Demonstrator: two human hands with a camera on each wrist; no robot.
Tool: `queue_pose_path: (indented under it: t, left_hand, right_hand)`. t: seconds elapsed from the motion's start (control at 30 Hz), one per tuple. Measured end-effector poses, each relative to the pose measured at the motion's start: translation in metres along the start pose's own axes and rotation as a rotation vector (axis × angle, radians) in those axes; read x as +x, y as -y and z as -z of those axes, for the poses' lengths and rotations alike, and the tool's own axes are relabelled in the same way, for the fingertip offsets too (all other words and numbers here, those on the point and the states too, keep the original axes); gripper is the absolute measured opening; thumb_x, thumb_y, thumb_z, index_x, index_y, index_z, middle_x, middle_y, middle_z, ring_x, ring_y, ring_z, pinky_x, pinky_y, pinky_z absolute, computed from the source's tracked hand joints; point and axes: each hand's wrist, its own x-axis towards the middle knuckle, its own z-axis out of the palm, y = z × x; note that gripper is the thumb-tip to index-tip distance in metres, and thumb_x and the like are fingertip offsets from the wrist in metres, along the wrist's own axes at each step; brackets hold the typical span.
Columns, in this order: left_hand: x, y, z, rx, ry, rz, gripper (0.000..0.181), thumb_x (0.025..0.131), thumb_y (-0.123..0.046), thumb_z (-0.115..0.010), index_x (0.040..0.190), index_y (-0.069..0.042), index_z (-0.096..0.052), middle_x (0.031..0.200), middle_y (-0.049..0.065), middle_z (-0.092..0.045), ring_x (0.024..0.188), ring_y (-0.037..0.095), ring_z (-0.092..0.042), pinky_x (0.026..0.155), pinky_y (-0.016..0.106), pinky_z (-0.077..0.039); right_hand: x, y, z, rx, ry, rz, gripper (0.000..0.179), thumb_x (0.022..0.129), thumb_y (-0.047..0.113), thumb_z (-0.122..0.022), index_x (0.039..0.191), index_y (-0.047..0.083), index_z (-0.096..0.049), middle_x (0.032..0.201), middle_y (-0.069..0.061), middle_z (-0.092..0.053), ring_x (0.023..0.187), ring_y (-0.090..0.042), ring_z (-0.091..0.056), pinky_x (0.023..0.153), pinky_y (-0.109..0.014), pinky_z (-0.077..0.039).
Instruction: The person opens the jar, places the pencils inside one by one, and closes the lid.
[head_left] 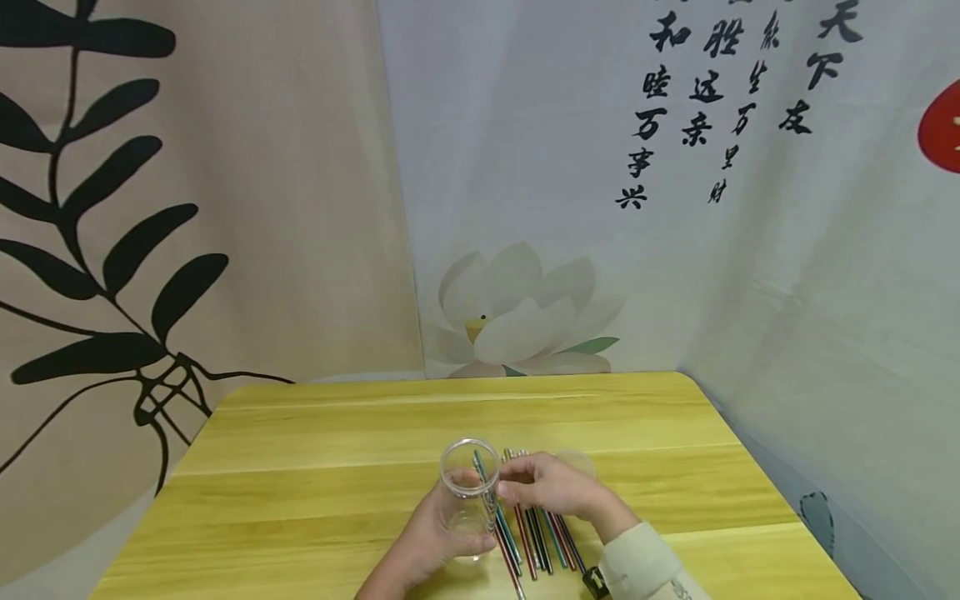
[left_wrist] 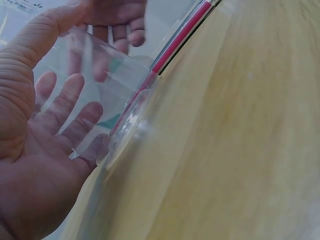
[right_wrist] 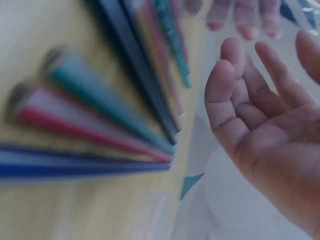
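Observation:
My left hand (head_left: 453, 533) grips a clear cup (head_left: 469, 467), thumb on one side and fingers round the other. The cup stands upright with its round rim up. Beside the rim, my right hand (head_left: 551, 483) has its fingers loosely bent; the right wrist view shows nothing in that palm. Several shiny coloured pencils (head_left: 534, 542) lie in a loose row on the table below my right hand, in red, teal, black and blue. A teal one shows through the cup wall; whether it is inside or behind, I cannot tell. The pencils (right_wrist: 100, 100) are blurred up close.
The yellow wood-grain table (head_left: 337, 467) spreads around the hands. A round clear disc (head_left: 579, 462), perhaps a lid, lies behind my right hand. A dark device (head_left: 596, 582) sits at the right wrist. Printed cloth (head_left: 525, 167) hangs behind the table.

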Motion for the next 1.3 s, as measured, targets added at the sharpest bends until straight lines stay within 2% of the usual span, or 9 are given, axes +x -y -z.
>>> queue_pose_path:
  t: [0.1,0.23,0.37,0.53,0.67,0.8,1.03,1.17,1.3]
  left_hand:
    - [0.001,0.001,0.001,-0.002,0.014,-0.007,0.086,0.085,-0.017,-0.091,0.156,-0.017,-0.043,0.166,0.003,-0.049,0.160,0.046,-0.032,0.122,0.084,-0.018]
    - [0.001,0.002,0.001,-0.004,0.017,-0.014,0.084,0.086,-0.016,-0.090,0.156,-0.019,-0.044,0.167,0.006,-0.048,0.160,0.047,-0.031,0.122,0.083,-0.018]
    - [0.000,0.001,0.001,0.006,0.014,-0.022,0.083,0.087,-0.016,-0.090,0.156,-0.016,-0.043,0.166,0.009,-0.050,0.159,0.047,-0.033,0.122,0.083,-0.020]
    - [-0.002,0.003,0.002,0.013,0.039,-0.041,0.078,0.090,-0.018,-0.087,0.155,-0.019,-0.042,0.165,0.005,-0.050,0.156,0.047,-0.038,0.119,0.083,-0.028]
    - [-0.002,0.004,0.001,0.010,0.063,-0.043,0.074,0.093,-0.020,-0.085,0.153,-0.022,-0.043,0.165,0.003,-0.048,0.155,0.045,-0.039,0.119,0.081,-0.031]
    - [-0.002,0.004,0.000,0.030,0.049,-0.036,0.075,0.090,-0.021,-0.087,0.152,-0.019,-0.044,0.159,0.005,-0.053,0.151,0.043,-0.045,0.119,0.077,-0.036]
    - [-0.002,0.003,0.001,0.037,0.038,-0.032,0.079,0.088,-0.019,-0.088,0.152,-0.013,-0.043,0.157,0.004,-0.056,0.151,0.044,-0.046,0.120,0.078,-0.034]
    - [-0.002,0.002,0.002,0.046,0.029,-0.040,0.079,0.089,-0.019,-0.088,0.153,-0.014,-0.043,0.158,0.004,-0.054,0.152,0.043,-0.045,0.120,0.078,-0.033]
    - [-0.002,0.002,0.001,0.084,-0.082,-0.047,0.083,0.086,-0.022,-0.091,0.154,-0.016,-0.044,0.155,0.006,-0.056,0.148,0.042,-0.050,0.120,0.074,-0.037]
  right_hand:
    - [-0.001,0.010,-0.002,-0.002,0.011,0.055,0.030,0.109,0.030,-0.064,0.133,0.014,-0.072,0.125,-0.003,-0.075,0.118,-0.026,-0.070,0.101,-0.038,-0.061]
    - [-0.005,0.027,0.000,-0.007,0.009,0.134,0.034,0.108,0.023,-0.065,0.140,0.011,-0.067,0.130,-0.011,-0.073,0.117,-0.018,-0.067,0.102,-0.030,-0.059]
    - [-0.010,0.044,-0.001,-0.044,0.009,0.227,0.052,0.102,0.022,-0.071,0.151,0.011,-0.058,0.138,-0.015,-0.068,0.120,-0.025,-0.065,0.101,-0.030,-0.058]
    - [-0.010,0.058,-0.019,-0.201,-0.126,0.319,0.070,0.094,0.034,-0.084,0.154,0.018,-0.055,0.142,-0.003,-0.068,0.125,-0.021,-0.063,0.104,-0.039,-0.057]
    - [-0.008,0.059,-0.036,-0.239,-0.270,0.320,0.076,0.087,0.039,-0.091,0.152,0.016,-0.057,0.137,0.005,-0.070,0.117,-0.011,-0.063,0.094,-0.033,-0.056]
    - [-0.004,0.054,-0.045,-0.206,-0.353,0.329,0.074,0.086,0.038,-0.092,0.150,0.021,-0.059,0.137,0.009,-0.069,0.116,-0.009,-0.063,0.092,-0.030,-0.054]
    - [-0.003,0.049,-0.045,-0.092,-0.337,0.352,0.064,0.091,0.029,-0.086,0.150,0.027,-0.059,0.144,-0.001,-0.066,0.118,-0.012,-0.060,0.096,-0.029,-0.050]
    - [-0.002,0.051,-0.048,-0.074,-0.357,0.327,0.063,0.090,0.031,-0.087,0.148,0.029,-0.061,0.142,0.002,-0.068,0.118,-0.011,-0.061,0.097,-0.029,-0.050]
    - [0.002,0.055,-0.056,-0.047,-0.426,0.284,0.064,0.089,0.035,-0.089,0.146,0.030,-0.062,0.137,0.009,-0.068,0.121,-0.013,-0.061,0.097,-0.028,-0.050]
